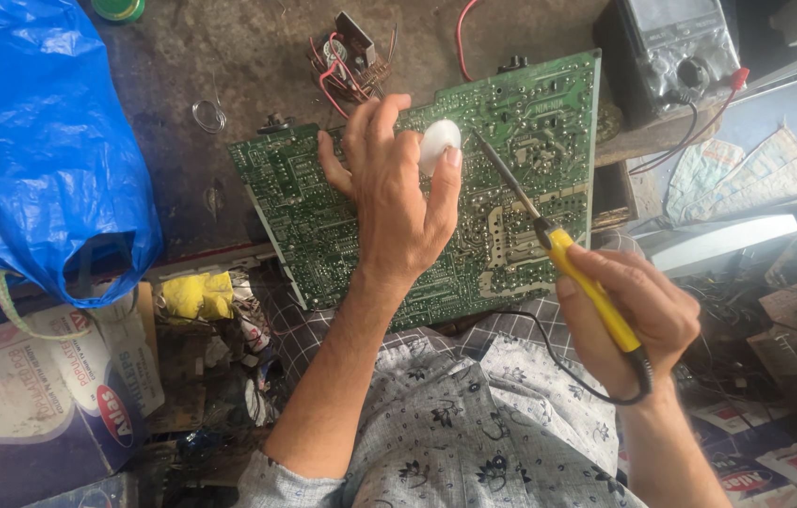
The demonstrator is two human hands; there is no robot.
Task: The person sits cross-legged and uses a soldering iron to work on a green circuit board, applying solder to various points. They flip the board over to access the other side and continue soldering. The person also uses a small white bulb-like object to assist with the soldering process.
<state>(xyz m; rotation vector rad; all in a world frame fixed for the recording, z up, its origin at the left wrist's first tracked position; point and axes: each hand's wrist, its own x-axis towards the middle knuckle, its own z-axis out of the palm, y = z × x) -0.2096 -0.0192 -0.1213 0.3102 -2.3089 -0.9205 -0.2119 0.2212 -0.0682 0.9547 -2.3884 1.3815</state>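
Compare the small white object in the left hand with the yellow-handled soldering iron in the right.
The white object is small and rounded; the soldering iron is long and thin. The white object is pinched at the left hand's fingertips; the iron's yellow handle lies in the right hand's grip. Only the iron trails a black cord. Both sit above the green circuit board.

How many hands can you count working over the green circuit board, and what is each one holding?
2. The left hand is above the circuit board, pinching a small white object. The right hand is at the board's lower right, gripping a yellow-handled soldering iron.
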